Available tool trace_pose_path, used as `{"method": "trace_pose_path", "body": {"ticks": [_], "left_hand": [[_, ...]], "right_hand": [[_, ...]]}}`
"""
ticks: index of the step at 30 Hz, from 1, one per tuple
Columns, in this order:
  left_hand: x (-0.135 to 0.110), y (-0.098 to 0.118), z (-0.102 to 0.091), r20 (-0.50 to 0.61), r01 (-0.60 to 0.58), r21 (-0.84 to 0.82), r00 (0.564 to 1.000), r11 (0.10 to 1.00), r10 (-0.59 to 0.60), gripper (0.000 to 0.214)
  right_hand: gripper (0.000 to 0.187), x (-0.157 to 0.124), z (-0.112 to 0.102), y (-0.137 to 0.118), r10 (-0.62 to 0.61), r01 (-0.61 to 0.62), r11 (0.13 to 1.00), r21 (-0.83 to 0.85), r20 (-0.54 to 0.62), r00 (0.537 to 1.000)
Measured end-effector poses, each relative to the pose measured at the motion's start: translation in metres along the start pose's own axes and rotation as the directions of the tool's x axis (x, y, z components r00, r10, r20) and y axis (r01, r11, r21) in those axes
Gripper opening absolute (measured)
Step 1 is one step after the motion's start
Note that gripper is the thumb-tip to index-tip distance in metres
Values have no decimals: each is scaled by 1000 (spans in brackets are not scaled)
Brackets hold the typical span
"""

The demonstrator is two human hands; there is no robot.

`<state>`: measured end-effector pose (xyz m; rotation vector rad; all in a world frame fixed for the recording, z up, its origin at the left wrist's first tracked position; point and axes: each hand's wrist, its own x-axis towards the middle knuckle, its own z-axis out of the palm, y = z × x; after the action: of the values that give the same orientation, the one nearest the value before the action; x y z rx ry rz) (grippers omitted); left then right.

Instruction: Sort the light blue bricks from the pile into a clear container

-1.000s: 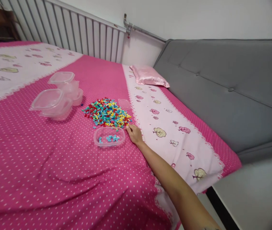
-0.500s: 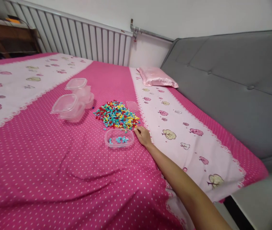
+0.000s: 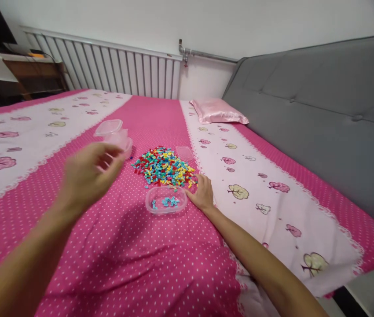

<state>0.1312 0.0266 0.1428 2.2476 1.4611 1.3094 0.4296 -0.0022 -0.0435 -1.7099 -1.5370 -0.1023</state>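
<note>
A heap of small coloured pieces (image 3: 163,167) in red, blue, yellow and green lies on the pink dotted bedspread (image 3: 134,246). In front of it sits a clear shallow tub (image 3: 166,200) with a few blue pieces inside. My right hand (image 3: 202,193) rests on the bed beside the tub, fingertips at the heap's near right edge, fingers loosely curled. My left hand (image 3: 89,174) hovers raised over the bed, left of the heap, fingers bent and apart, in front of the stacked clear containers (image 3: 116,136). Nothing shows in it.
A clear lid (image 3: 185,152) lies at the heap's far right. A pink satin pillow (image 3: 218,110) lies by the grey padded headboard (image 3: 312,114). A white radiator (image 3: 114,66) runs along the far wall. A dark shelf (image 3: 25,72) stands at the far left.
My left arm has come into view and risen in front of the clear containers. The view has swung left and lifted. My right hand stays at the heap's edge.
</note>
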Motion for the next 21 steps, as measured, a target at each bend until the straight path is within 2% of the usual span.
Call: {"method": "trace_pose_path", "body": {"ticks": [2,3,4,7,9,13,16,18,21], "left_hand": [[-5,-24,29,235,1,155,971,988,-38,44],[-9,-40,46,348,-5,235,934,972,-79,54],[-13,-56,62,412,-18,285,905,958,-106,67],[-26,-100,106,472,-33,267,876,963,-101,96],[-30,-116,126,468,-34,200,881,979,-65,109],[-23,-115,156,448,-39,102,894,994,-10,128],[-8,-107,177,399,20,69,916,997,-45,136],[3,-103,188,385,47,17,922,999,-50,136],[18,-102,199,357,8,-111,934,994,32,130]], "right_hand": [[80,5,8,4,-7,8,1000,-15,73,997],[85,9,12,5,-27,27,1000,-6,119,993],[87,13,17,6,-51,50,999,11,164,985],[92,30,30,6,-128,110,991,80,262,957],[96,41,38,4,-171,140,982,124,302,938],[105,60,49,-2,-225,169,966,195,312,923],[109,77,53,-6,-266,195,950,245,301,916],[113,90,55,-8,-300,212,936,281,320,899],[119,107,59,-7,-335,212,919,333,375,864]]}}
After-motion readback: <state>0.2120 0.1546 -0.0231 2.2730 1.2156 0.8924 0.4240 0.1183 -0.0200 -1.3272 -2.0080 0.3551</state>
